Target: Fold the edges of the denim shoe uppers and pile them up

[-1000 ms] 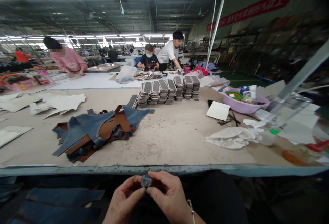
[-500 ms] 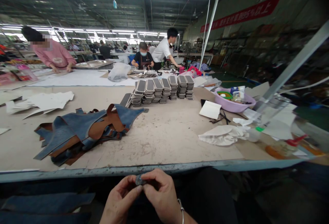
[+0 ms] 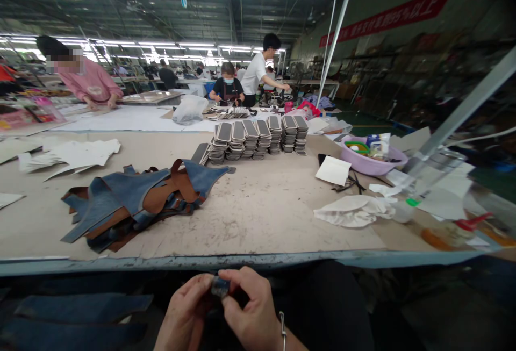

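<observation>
A small dark blue-grey piece [image 3: 220, 286] is held between both hands, below the front edge of the table [image 3: 258, 263]. My left hand [image 3: 187, 308] pinches its left side, with the fingers curled. On its right side, the thumb and index finger of my right hand [image 3: 250, 305] close on it; a metal bracelet is on that wrist. What the piece is cannot be made out. Beyond my hands, a heap of blue and brown leather pieces [image 3: 141, 200] lies on the table's left part.
Stacks of grey, pale-edged pieces [image 3: 258, 138] stand mid-table. White sheets [image 3: 80, 155] lie at left. A purple basin [image 3: 373, 163], a crumpled white cloth [image 3: 355, 211] and a metal pole [image 3: 467, 98] are at right. Blue strips [image 3: 80, 308] lie below the table edge. Several people are across the table.
The view has shifted slightly. More of the small piece shows between my fingers, and my left thumb has moved off its lower edge. The white-shirted person's arm has risen.
</observation>
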